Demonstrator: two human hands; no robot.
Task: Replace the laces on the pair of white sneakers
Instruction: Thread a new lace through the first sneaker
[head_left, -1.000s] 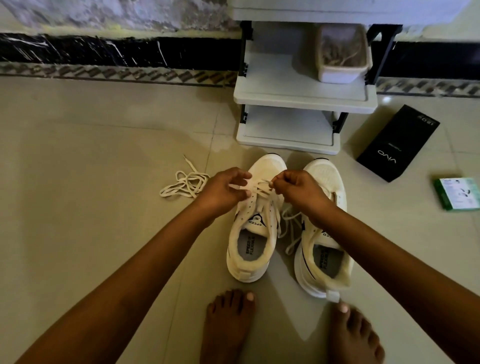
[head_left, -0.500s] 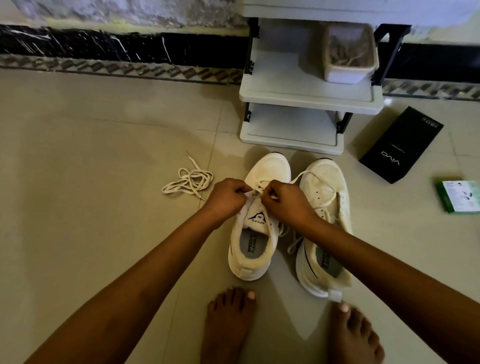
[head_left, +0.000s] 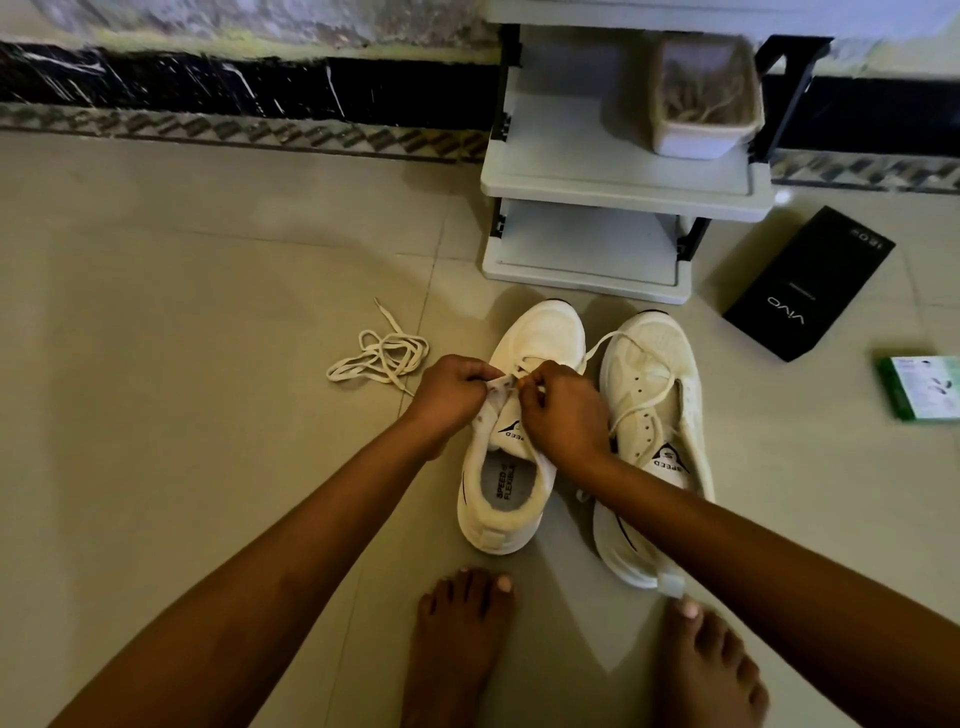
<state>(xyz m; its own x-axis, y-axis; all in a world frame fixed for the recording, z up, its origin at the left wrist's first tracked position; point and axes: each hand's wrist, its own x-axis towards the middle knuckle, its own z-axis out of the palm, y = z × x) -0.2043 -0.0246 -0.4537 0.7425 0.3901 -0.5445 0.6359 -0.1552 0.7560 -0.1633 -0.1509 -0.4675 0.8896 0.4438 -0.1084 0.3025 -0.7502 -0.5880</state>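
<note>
White sneaker, left (head_left: 511, 452): upright on the tiled floor (head_left: 208, 312), toe toward 12 o'clock, just beside its pair.
Lace in work (head_left: 524, 366): pale cord across the upper eyelets of that shoe; its end seems to sit between the two hands, though fingers hide it.
Left hand (head_left: 453, 391): curled, pinching the eyelet flap at the shoe's 9 o'clock edge.
Right hand (head_left: 563, 410): curled, fingertips pinching the lace, touching the left hand.
White sneaker, right (head_left: 655, 415): at 3 o'clock of the first, a loose lace draped over its toe.
Spare lace (head_left: 382, 353): tangled on the floor at 9 o'clock.
Bare feet (head_left: 460, 649): at 6 o'clock.
Shelf unit (head_left: 613, 192): grey, at 12 o'clock, carrying a tub (head_left: 706, 98).
Black box (head_left: 810, 283): at 2 o'clock.
Green packet (head_left: 922, 387): at 3 o'clock, well apart.
</note>
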